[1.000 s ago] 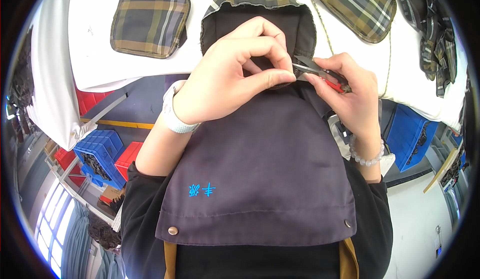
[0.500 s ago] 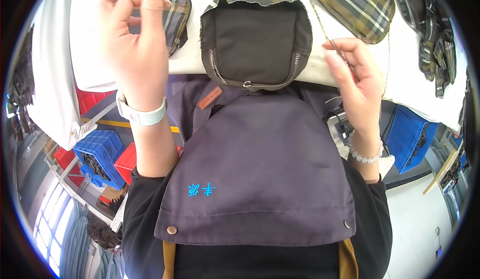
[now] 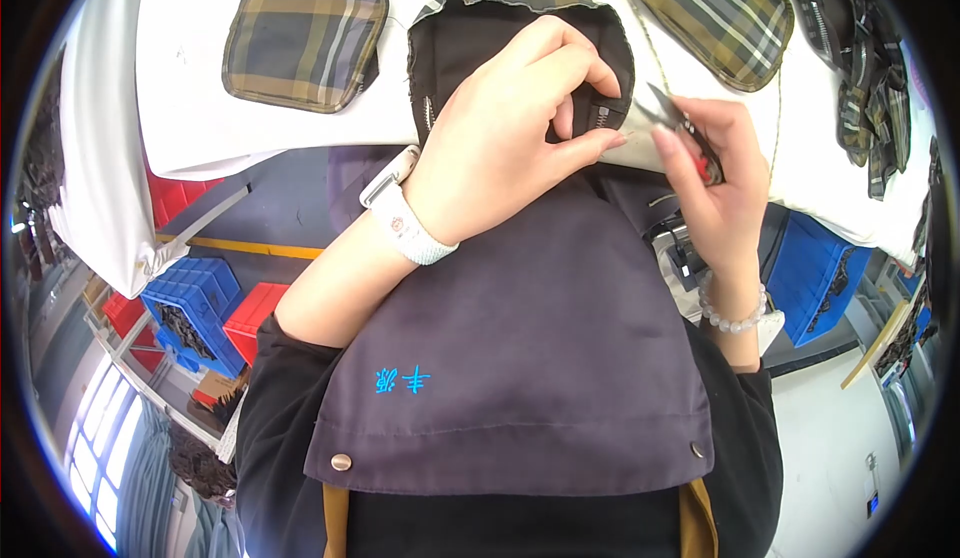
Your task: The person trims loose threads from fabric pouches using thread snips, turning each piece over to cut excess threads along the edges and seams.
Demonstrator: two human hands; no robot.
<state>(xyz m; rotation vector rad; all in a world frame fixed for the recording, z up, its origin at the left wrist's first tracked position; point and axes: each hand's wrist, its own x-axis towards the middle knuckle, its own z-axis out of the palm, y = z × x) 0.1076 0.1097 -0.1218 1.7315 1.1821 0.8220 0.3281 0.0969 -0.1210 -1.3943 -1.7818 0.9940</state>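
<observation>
A small pouch lies turned with its black lining out, plaid fabric along its top edge and a metal zipper at the sides. My left hand is over its lower middle, hiding much of it. The curled fingers and thumb are apart around the right zipper end; I see no firm grip there. To the right, my right hand is closed on thread snips with red and dark handles. Their metal blades point up-left, just beside the pouch's right edge.
Plaid pouches lie on the white table at the left and right. Dark plaid pieces are heaped at the far right. Below the table stand blue crates and a red crate. A dark apron covers my front.
My left hand has come from the upper left, down and right onto the pouch, uncovering the left plaid pouch. In my right hand the snips' blades now show clearly.
</observation>
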